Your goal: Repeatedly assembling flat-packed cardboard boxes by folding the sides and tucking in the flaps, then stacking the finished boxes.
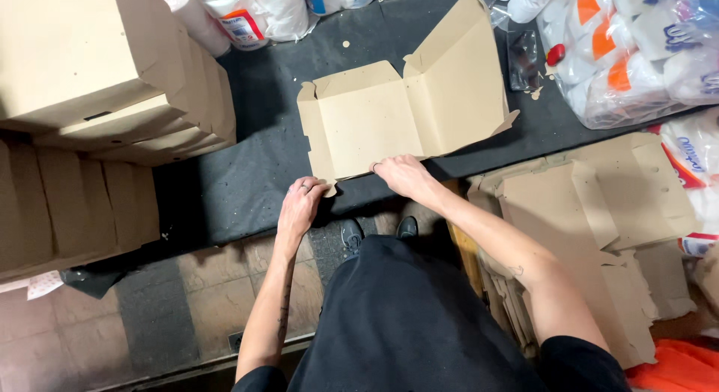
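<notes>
While flat on table, carton blank (389, 119) touches left hand (301, 203), right hand (403, 173).

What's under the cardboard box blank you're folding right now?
The box blank lies on a black table mat, bare around it. Both hands, left hand and right hand, grip its near edge. Anything directly beneath is covered.

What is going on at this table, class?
A person is folding a flat brown cardboard box blank on a dark table. The left hand and right hand both grip its near edge, and one far flap already stands up. Folded boxes are stacked to the left; more flat blanks lie piled to the right.
</notes>
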